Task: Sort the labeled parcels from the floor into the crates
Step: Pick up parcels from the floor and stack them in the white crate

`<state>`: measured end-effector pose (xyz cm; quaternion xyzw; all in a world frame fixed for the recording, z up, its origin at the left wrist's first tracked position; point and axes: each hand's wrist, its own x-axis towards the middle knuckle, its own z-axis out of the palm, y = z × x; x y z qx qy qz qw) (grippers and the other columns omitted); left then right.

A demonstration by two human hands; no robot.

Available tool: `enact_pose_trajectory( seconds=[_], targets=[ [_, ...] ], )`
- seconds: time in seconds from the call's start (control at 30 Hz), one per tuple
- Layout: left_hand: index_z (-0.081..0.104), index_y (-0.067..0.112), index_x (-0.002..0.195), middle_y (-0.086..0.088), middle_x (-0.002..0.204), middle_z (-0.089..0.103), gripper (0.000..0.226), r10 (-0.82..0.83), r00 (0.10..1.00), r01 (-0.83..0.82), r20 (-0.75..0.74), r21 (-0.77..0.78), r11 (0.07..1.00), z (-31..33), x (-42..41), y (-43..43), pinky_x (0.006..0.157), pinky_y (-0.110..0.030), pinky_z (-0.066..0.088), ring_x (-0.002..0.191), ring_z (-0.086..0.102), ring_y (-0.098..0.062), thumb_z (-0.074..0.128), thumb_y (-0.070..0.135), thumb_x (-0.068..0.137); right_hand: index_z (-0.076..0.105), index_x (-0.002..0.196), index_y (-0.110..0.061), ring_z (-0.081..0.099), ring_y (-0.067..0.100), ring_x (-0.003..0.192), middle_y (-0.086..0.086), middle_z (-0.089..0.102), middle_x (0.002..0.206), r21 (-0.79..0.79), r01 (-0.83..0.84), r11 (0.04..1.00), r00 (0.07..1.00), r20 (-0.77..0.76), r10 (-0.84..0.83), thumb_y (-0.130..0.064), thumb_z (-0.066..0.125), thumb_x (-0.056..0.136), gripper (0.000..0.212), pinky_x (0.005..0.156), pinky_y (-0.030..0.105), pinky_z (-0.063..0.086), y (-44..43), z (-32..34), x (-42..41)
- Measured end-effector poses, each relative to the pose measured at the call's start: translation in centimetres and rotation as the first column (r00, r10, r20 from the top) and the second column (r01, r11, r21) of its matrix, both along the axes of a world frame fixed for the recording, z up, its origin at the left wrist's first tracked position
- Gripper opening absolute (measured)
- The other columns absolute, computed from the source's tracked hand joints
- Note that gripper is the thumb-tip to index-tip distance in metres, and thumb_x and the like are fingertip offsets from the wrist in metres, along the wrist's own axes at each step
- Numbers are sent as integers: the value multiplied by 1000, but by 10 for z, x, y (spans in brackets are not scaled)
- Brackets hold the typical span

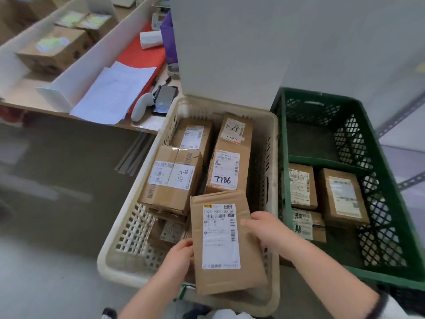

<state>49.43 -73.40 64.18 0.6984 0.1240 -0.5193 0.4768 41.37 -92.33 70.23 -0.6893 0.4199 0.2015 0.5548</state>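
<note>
Midway, seemingly: several parcels [230, 166] already in beige crate [273, 139], three more in green crate [379, 276] at right. Flat parcel [220, 240] over beige crate's near end, lower centre, pinched at both side edges in the grip of left hand [179, 254] and right hand [264, 229]. Floor stock out of view. Tabletop [25, 90] upper left, with papers [115, 90] and phone [165, 100]; nothing blocking.

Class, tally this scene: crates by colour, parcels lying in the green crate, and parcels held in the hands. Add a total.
Beige crate: 1
Green crate: 1
Parcels in the green crate: 3
Held parcel, gripped by left hand and right hand: 1
Total: 6
</note>
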Motion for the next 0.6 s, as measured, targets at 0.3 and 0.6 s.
enact_pose_trajectory(
  seconds=[0.3, 0.6],
  targets=[
    [52, -4, 116, -17, 72, 67, 48, -96, 969, 61, -228, -156, 986, 56, -12, 17, 59, -35, 48, 48, 60, -23, 24, -15, 79, 43, 61, -19, 43, 14, 59, -3, 47, 64, -417, -494, 763, 861, -112, 496, -35, 40, 95, 37, 52, 26, 33, 0, 42, 25],
    [53, 6, 123, -28, 112, 65, 46, 50, 895, -129, -443, -150, 980, 38, -22, 16, 62, -43, 57, 94, 67, -40, 49, 27, 82, 53, 77, -26, 55, 17, 80, -4, 57, 84, -380, -723, 577, 640, -53, 767, -29, 57, 91, 15, 64, 24, 43, -12, 5, 71]
  ],
)
